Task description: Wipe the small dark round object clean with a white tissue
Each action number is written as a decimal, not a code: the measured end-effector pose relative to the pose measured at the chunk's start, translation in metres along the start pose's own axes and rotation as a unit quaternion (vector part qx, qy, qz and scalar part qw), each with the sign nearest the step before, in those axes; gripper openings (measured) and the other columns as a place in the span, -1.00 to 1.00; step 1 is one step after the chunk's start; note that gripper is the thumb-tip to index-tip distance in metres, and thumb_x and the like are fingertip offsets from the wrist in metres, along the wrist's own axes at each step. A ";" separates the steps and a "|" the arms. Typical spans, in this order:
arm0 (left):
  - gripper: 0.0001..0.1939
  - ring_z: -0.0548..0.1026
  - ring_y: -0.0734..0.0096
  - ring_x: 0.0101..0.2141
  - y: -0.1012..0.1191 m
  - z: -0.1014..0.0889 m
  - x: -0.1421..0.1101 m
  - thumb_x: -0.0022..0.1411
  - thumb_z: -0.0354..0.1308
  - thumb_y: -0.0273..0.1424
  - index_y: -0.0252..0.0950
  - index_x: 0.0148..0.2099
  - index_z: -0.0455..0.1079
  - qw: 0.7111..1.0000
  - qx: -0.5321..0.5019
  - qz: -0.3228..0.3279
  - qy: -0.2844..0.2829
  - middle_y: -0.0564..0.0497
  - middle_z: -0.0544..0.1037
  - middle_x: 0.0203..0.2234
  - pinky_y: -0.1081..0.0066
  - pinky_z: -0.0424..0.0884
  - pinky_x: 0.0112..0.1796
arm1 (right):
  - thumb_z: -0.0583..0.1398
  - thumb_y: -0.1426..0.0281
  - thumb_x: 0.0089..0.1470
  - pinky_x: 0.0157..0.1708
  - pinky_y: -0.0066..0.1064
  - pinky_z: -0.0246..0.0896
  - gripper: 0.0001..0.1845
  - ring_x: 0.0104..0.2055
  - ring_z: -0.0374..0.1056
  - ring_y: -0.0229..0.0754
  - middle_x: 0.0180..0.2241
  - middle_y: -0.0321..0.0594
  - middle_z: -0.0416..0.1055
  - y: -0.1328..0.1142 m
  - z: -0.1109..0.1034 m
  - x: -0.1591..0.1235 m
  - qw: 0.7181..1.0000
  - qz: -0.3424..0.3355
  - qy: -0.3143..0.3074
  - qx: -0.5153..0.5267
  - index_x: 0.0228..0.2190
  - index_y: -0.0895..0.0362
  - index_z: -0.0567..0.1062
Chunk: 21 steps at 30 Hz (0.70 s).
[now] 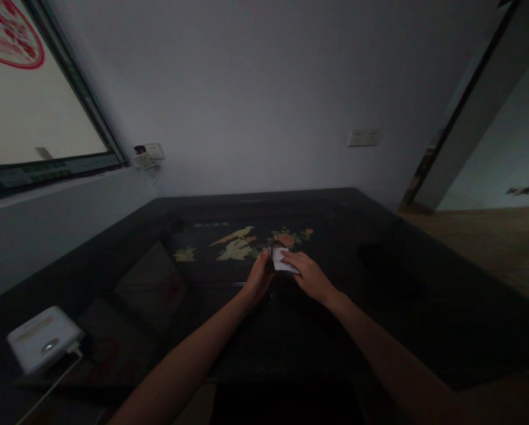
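Both of my hands meet over the middle of a glossy black table point(264, 342). A white piece of paper or tissue point(281, 260) is pinched in my right hand point(311, 276), its fingers lying over the near right part of it. My left hand point(259, 276) is closed around a small dark object with a shiny edge point(270, 252), whose kind is too dim to make out. The white piece touches or overlaps the right side of this object. Fingers hide much of both.
Beyond my hands, the tabletop bears a bird-and-flower picture point(235, 245). A white box point(45, 339) with a cable point(49, 389) sits at the near left. Wall sockets point(363, 137) are behind the table, and a window point(43, 100) is on the left.
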<state>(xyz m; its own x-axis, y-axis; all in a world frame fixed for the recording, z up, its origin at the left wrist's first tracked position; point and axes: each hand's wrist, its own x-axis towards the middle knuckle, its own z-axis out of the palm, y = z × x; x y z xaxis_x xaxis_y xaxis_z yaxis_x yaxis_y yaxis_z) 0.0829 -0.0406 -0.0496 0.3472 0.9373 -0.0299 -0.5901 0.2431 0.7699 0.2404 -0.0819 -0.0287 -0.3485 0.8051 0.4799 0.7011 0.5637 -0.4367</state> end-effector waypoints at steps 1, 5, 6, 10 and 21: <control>-0.57 0.47 0.25 -0.12 0.001 0.002 -0.001 0.09 0.21 -0.12 -0.30 -0.08 0.41 1.000 0.002 0.006 -0.002 -0.11 0.53 -0.14 0.32 0.35 -0.09 | 0.01 0.69 -0.08 0.09 -0.16 0.16 -0.44 0.06 0.23 -0.13 0.08 -0.14 0.35 0.000 -0.001 0.000 1.000 -0.005 0.013 0.002 -0.05 0.11 0.45; -0.59 0.46 0.26 -0.12 0.002 0.007 -0.004 0.10 0.21 -0.14 -0.29 -0.07 0.42 1.000 0.007 0.022 -0.011 -0.10 0.51 -0.10 0.36 0.35 -0.16 | 0.02 0.67 -0.04 0.05 -0.10 0.18 -0.40 0.03 0.21 -0.09 0.03 -0.21 0.41 -0.002 -0.005 0.000 0.997 -0.022 0.066 -0.017 0.00 0.03 0.44; -0.60 0.46 0.28 -0.14 0.002 0.007 -0.004 0.11 0.20 -0.15 -0.28 -0.07 0.42 1.000 0.008 0.024 -0.011 -0.10 0.52 -0.11 0.38 0.35 -0.18 | 0.03 0.65 -0.02 0.05 -0.09 0.18 -0.41 0.03 0.19 -0.06 0.02 -0.22 0.41 -0.002 -0.006 0.000 0.996 -0.026 0.075 -0.028 0.02 0.02 0.42; -0.62 0.48 0.36 -0.27 0.000 0.004 -0.002 0.12 0.19 -0.16 -0.30 -0.09 0.42 1.000 0.006 0.018 0.002 -0.07 0.55 -0.24 0.42 0.33 -0.26 | 0.07 0.54 0.06 0.01 -0.06 0.19 -0.47 0.02 0.17 0.01 -0.06 -0.14 0.46 -0.007 -0.006 0.001 0.994 -0.029 0.082 -0.072 0.09 0.06 0.35; -0.82 0.46 0.48 -0.42 0.002 0.005 0.000 0.22 0.11 -0.32 -0.33 -0.28 0.44 0.999 -0.039 -0.010 0.021 0.02 0.54 -0.43 0.47 0.34 -0.29 | 0.08 0.46 0.10 0.09 -0.06 0.16 -0.61 0.03 0.32 -0.05 -0.04 -0.09 0.44 -0.008 0.011 -0.002 0.995 -0.053 0.080 0.007 -0.01 0.09 0.39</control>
<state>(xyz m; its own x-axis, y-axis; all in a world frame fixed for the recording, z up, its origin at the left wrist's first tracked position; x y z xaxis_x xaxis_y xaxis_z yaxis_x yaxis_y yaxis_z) 0.0853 -0.0417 -0.0454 0.3284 0.9417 -0.0727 -0.6388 0.2782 0.7173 0.2287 -0.0862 -0.0343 -0.3160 0.7013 0.6390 0.6568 0.6477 -0.3861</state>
